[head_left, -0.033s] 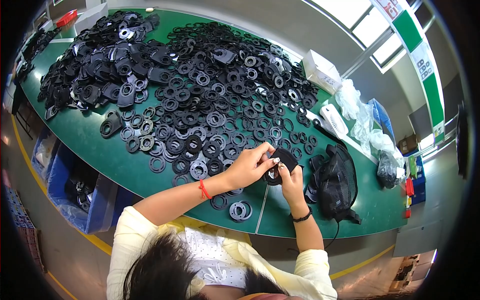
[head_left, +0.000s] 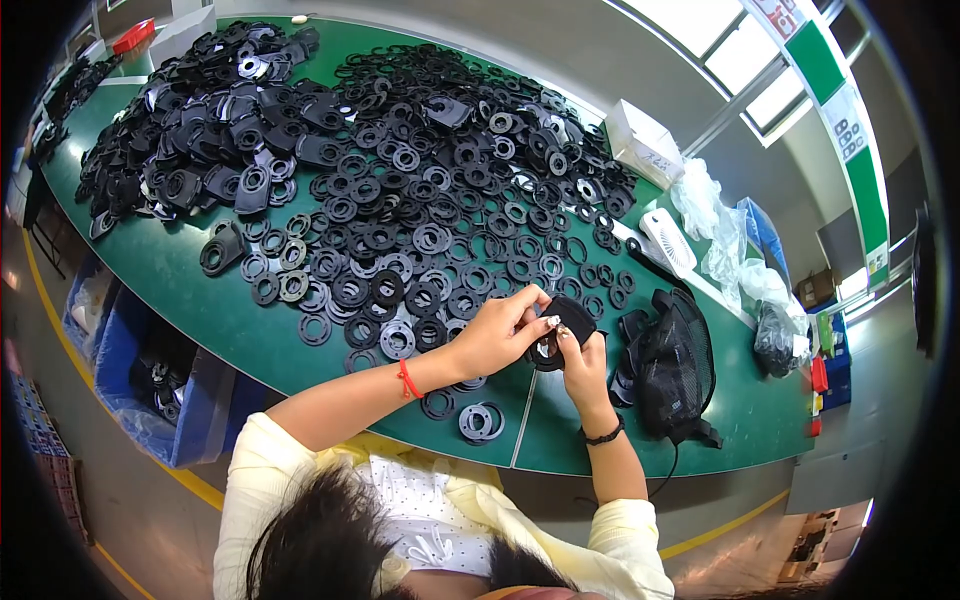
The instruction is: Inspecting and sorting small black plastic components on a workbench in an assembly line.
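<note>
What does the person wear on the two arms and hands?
Both arms have pale yellow sleeves pushed up above the elbows, so the forearms are bare. The left hand has a thin red cord bracelet at its wrist. The right hand has a thin black band at its wrist. No gloves.

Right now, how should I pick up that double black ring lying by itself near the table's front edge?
Pinch the outer rim of the double black ring from above, on the side facing the table edge. It lies flat on the green table, apart from the heap, so that side looks open. The hole in the middle would probably give a fingertip a second grip.
</note>
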`<state>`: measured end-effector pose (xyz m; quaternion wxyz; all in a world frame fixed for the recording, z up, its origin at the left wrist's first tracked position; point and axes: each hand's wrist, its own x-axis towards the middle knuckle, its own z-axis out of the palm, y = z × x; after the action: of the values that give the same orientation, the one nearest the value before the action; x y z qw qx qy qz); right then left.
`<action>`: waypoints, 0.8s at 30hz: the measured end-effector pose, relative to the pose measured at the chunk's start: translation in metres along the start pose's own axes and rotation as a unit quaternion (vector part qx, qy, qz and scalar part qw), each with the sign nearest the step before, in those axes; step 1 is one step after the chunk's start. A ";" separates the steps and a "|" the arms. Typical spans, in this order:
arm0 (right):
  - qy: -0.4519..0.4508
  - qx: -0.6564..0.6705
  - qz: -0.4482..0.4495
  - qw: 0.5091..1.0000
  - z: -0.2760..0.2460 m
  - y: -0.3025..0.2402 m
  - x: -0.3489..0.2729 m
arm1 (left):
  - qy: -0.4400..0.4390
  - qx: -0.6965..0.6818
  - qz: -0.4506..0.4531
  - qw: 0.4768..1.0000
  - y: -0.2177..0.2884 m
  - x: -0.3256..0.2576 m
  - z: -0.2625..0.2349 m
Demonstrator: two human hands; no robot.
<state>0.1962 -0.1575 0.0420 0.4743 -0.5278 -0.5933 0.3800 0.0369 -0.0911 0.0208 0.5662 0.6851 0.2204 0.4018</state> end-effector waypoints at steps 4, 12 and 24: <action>0.004 0.027 0.009 1.000 -0.003 0.006 0.000 | 0.023 -0.023 0.032 0.999 -0.001 0.004 -0.002; 0.004 0.097 0.029 0.995 0.001 0.015 -0.002 | 0.006 0.038 0.071 0.997 0.003 0.007 -0.011; 0.014 0.116 0.008 0.993 0.004 0.015 0.000 | -0.001 0.020 0.012 1.000 0.004 0.004 -0.009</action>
<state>0.1961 -0.1553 0.0266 0.5379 -0.4793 -0.5338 0.4427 0.0315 -0.0834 0.0263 0.5478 0.6992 0.2193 0.4037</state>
